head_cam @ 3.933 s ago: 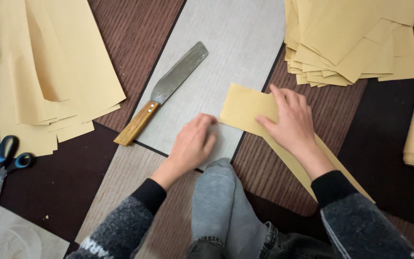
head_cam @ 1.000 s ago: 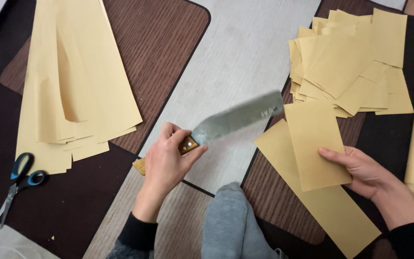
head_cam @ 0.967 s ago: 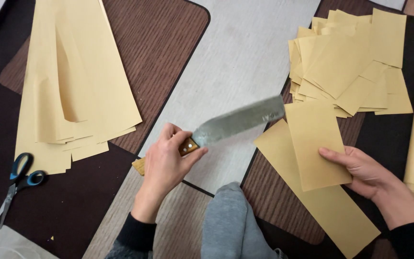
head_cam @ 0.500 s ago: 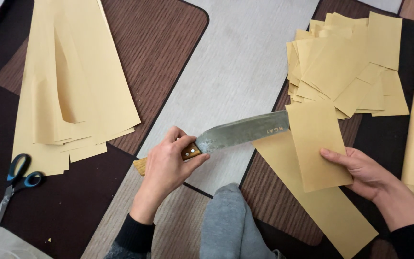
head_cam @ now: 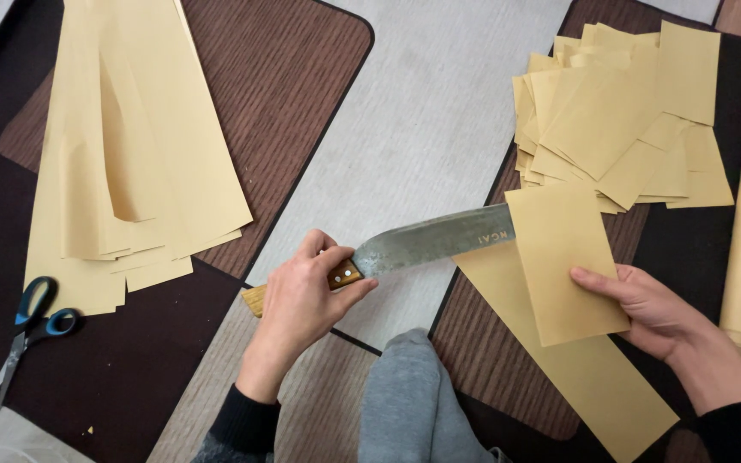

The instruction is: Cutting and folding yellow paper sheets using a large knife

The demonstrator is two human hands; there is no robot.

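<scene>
Nearest, a grey-clad knee (head_cam: 409,394) on the floor. Just beyond, left hand (head_cam: 302,296) clenched around the wooden handle of a broad knife (head_cam: 435,243), blade pointing right across a pale grey mat (head_cam: 439,111). Right hand (head_cam: 645,304) lying flat, fingers pressing down a tan paper sheet (head_cam: 563,266) atop a long tan strip (head_cam: 611,386). Blade tip hidden under the sheet's left edge; cannot tell whether inside a fold. Seemingly mid-step in slicing paper into pieces; calling next for firm pressure on the sheet and a steady draw of the blade. At left, blue-handled scissors (head_cam: 27,330). Farther off, long tan sheets (head_cam: 130,154) at left, a heap of cut pieces (head_cam: 619,120) at right.
</scene>
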